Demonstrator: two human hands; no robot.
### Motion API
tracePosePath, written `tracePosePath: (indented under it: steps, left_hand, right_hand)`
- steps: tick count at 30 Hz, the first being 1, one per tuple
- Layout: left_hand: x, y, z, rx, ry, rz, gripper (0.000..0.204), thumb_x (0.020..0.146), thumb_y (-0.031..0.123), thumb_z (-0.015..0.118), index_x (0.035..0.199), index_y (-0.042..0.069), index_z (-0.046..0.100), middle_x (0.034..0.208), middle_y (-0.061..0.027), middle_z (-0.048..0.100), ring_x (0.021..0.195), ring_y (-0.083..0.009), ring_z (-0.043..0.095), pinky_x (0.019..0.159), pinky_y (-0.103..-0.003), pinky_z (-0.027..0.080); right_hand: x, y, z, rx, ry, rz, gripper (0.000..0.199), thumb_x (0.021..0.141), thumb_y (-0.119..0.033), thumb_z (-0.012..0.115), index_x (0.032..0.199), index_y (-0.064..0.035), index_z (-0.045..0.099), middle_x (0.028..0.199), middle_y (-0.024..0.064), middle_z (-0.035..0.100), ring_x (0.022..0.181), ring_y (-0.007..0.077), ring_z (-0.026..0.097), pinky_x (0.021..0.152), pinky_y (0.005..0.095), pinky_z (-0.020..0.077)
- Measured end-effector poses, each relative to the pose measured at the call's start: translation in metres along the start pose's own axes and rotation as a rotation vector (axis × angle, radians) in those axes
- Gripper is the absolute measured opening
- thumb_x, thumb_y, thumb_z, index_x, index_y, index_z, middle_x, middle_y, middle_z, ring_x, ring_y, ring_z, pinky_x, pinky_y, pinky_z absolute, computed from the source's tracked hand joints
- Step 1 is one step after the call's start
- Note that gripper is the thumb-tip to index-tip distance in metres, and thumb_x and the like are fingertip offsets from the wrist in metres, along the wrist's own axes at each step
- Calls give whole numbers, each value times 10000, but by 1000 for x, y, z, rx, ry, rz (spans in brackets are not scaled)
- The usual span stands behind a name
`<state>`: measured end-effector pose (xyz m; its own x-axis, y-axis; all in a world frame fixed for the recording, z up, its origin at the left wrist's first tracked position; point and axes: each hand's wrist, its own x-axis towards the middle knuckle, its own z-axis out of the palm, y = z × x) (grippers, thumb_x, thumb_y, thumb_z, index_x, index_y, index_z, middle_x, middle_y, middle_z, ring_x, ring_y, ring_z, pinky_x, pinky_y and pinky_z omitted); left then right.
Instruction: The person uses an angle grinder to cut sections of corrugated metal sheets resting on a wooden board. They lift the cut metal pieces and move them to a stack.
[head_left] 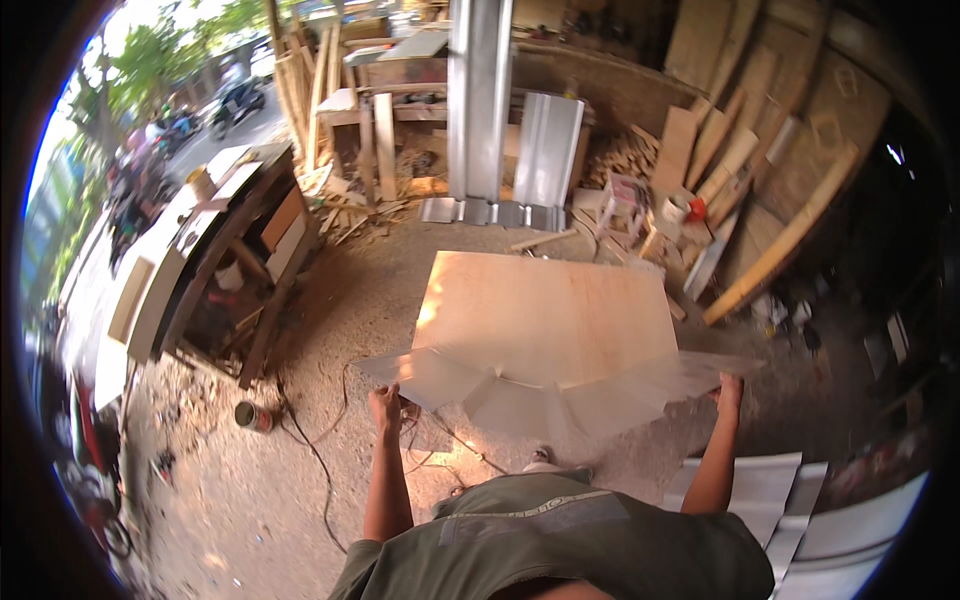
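Left hand [385, 402] and right hand [728, 388] each clamp an end of a wide metal sheet [545, 385], spread apart to steady it, plywood board [545, 305] at twelve o'clock.

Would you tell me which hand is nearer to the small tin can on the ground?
Left. The left hand grips the metal sheet just right of the can; the right hand holds its far end.

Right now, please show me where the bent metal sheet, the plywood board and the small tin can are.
bent metal sheet [560, 385]: head view, on its folded middle, between the two hands.
plywood board [545, 310]: head view, on the centre of its face.
small tin can [252, 416]: head view, on its side, on the ground.
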<state>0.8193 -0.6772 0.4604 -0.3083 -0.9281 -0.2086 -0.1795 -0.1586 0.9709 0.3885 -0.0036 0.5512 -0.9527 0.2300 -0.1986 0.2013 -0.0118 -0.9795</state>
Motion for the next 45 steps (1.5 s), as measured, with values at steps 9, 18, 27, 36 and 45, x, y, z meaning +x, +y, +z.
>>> tracePosePath:
  steps: [9,18,27,36,45]
  left_hand:
    - [-2,149,29,314,-278,215,336,961,171,604,750,-77,681,649,-138,703,503,-183,651,491,-313,501]
    - [-84,260,142,412,-608,430,338,920,129,523,684,-60,674,566,-161,672,484,-239,687,528,-366,555]
    - [-178,272,249,501,-811,564,391,914,184,496,641,-38,667,561,-166,666,490,-270,679,539,-410,565]
    - [-338,304,327,491,-995,826,380,947,134,473,665,-61,636,556,-158,657,452,-246,651,480,-384,524]
    - [-489,261,474,491,-1230,1110,402,910,180,473,611,-21,650,520,-138,626,442,-239,619,512,-384,513]
  right_hand:
    - [-114,26,-159,139,175,-12,465,882,-200,625,1313,-35,568,1185,140,685,1043,318,709,780,497,622]
    - [-345,38,-305,101,303,-11,339,910,-272,655,1125,-9,667,1031,134,698,958,294,704,725,446,613]
    - [-421,171,-420,-1483,430,-600,532,582,-369,994,625,-1,612,700,191,608,734,421,606,619,499,462]
    - [-491,209,-476,302,638,291,220,959,-148,524,1013,63,552,1087,264,644,1003,478,695,921,675,565]
    - [-599,248,-550,505,988,435,256,970,-98,554,1185,42,553,1132,247,664,959,418,712,822,589,603]
